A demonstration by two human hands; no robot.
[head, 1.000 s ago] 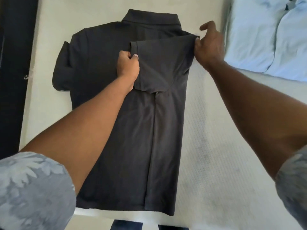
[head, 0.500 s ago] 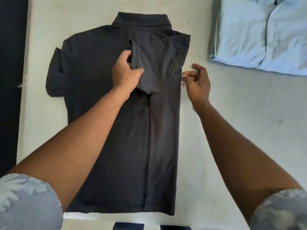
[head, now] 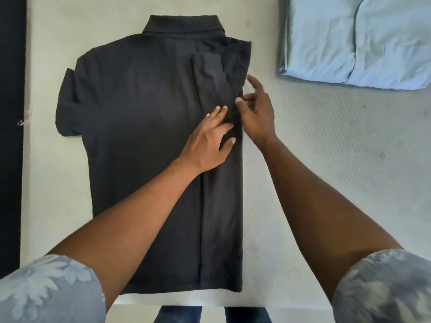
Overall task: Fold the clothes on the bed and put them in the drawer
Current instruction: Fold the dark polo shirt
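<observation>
Black polo shirt (head: 140, 141) lies flat on the bed (head: 326, 183), collar (head: 184, 23) at the far end, hem at the near edge. Its right side is folded inward as a long strip running from shoulder to hem; the right sleeve (head: 210, 80) is doubled back on top of that strip, slightly rumpled near the shoulder. The other sleeve (head: 67, 101) is spread out flat toward the bed's left side. Left hand (head: 210, 141) rests palm-down on the folded strip just below the sleeve, fingers (head: 220, 114) spread apart and pressing the cloth, not clamped on anything. Right hand (head: 256, 115) sits at the shirt's right edge beside the left hand, thumb and one finger touching the fold edge, other fingers loose and apart; cannot tell if it actually pinches the fabric. Light blue folded garment (head: 354, 38) lies on the bed at far right, well apart from the shirt. Patterned grey-blue sleeves (head: 46, 290) cover both upper arms. Dark floor strip (head: 11, 159) along the left of the bed.
</observation>
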